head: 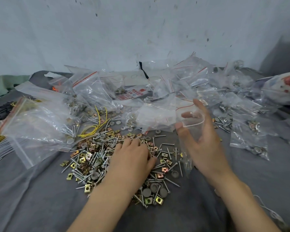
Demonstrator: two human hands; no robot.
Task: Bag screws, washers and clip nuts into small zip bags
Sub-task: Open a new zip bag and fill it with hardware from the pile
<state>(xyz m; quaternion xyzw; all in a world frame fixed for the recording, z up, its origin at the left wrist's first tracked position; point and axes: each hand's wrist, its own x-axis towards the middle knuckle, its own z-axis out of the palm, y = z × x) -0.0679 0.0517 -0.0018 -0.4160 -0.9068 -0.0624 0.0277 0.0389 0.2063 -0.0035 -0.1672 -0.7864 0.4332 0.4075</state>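
Two hands over grey cloth (32, 190): left (132, 156) spread on screws (97, 158), right (203, 144) apparently pinching bag (191, 129).

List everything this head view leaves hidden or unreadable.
1. Whether the left hand grips any piece: its own back hides the fingertips on the loose pile of screws, grey washers and brass clip nuts.
2. The count of pieces in the small clear zip bag held by the right hand: crinkled plastic blurs them.
3. The red-printed white label: text too small.
4. The white-and-red bag: cut off by the right edge.
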